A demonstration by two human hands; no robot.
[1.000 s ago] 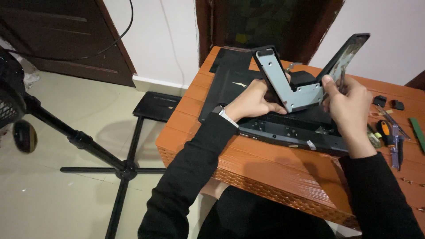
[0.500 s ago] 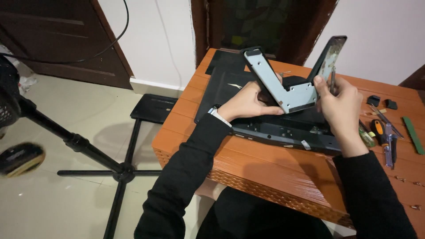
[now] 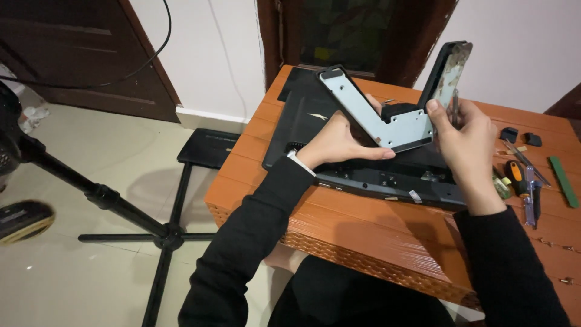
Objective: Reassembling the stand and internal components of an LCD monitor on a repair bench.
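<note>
Grey metal bracket (image 3: 387, 124) is held above the black panel (image 3: 339, 151) on the orange bench (image 3: 363, 224). We grip its lower edge with our left hand (image 3: 339, 140), fingers closed on it, and our right hand (image 3: 463, 130) pinches its upright black arm (image 3: 449, 69).

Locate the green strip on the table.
Head view: the green strip lies at the far right of the orange table, just right of the screwdrivers and beyond the right hand.
</note>
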